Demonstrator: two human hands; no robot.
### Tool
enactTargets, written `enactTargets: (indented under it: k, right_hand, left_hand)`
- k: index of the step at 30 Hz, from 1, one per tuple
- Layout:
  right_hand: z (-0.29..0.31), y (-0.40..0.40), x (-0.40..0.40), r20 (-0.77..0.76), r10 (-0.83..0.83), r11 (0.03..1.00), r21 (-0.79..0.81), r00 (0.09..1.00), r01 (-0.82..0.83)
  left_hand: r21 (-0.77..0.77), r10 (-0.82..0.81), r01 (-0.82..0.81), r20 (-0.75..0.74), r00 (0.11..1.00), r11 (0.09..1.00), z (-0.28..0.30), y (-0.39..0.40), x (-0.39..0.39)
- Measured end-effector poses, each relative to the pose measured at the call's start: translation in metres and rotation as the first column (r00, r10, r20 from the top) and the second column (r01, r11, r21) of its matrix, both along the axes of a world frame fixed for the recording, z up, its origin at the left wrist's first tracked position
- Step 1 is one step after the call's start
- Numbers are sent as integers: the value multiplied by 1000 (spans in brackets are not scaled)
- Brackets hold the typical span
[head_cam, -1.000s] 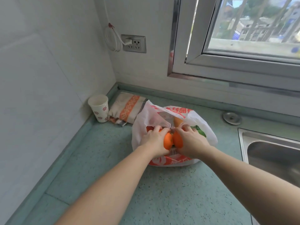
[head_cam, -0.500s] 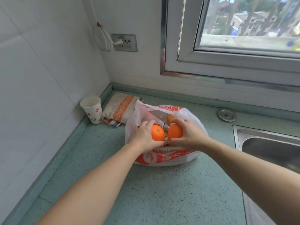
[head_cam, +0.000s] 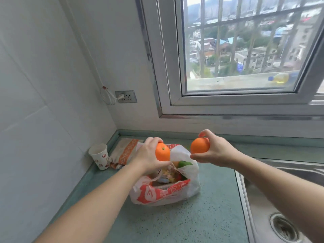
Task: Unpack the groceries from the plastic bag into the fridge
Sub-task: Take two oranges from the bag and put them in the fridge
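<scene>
head view is showing a speckled green desk (head_cam: 175, 223) running under a barred window (head_cam: 245, 50), with a steel sink (head_cam: 280, 199) set into its right side. a white and red plastic bag (head_cam: 166, 193) is sitting open on the desk, with packets and something green showing inside. behind it to the left, a folded striped cloth (head_cam: 122, 151) is lying against the wall, and a patterned paper cup (head_cam: 99, 156) is standing upright just beside the cloth in the corner. the left hand (head_cam: 149, 156) is curling around one orange (head_cam: 162, 151), holding it above the bag's mouth with the green stem end facing the camera. the right hand (head_cam: 213, 151) is gripping a second orange (head_cam: 199, 145) from the side and top, raised above the desk to the right of the bag. the two oranges are being held apart. a wall socket (head_cam: 125, 96) is carrying a white plug with a looped cable.
</scene>
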State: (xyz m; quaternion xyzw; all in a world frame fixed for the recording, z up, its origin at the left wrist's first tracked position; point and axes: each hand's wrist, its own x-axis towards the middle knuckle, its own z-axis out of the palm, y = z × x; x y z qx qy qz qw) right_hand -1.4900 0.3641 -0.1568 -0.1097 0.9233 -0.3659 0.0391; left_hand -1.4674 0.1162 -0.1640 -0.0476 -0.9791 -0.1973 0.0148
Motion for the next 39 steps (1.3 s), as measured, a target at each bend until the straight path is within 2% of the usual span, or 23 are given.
enactTargets:
  k: [4,8,14,19,24,29,34,39]
  right_hand:
    - [18,24,26,-65,-63,998,-7,996,63]
    - [36,49,63,-82,-194,981,9,978,195]
    - [39,76,147,-135,-376,904,164,916,395]
    - [46,99,235,-140,-506,816,240,851,525]
    - [65,135,334,-254,-696,634,223,672,741]
    - [83,166,444,-289,-802,485,195,522,853]
    - [92,192,570,-312,-883,311,170,351,935]
    - [92,213,702,-314,-938,109,131,145,985]
  left_hand:
    - [21,-32,34,-75,997,999,24,9,3]
    - [145,-176,196,-143,974,970,38,40,2]
    - [313,-411,443,-167,896,840,13,90,26]
    - [330,-591,603,-148,793,726,13,143,60]
    - [308,-753,775,-216,621,552,39,211,112]
    - [291,-845,879,-279,456,378,63,285,192]
    - [244,-896,936,-305,322,253,79,360,307]
    - [212,-937,975,-321,138,71,86,419,437]
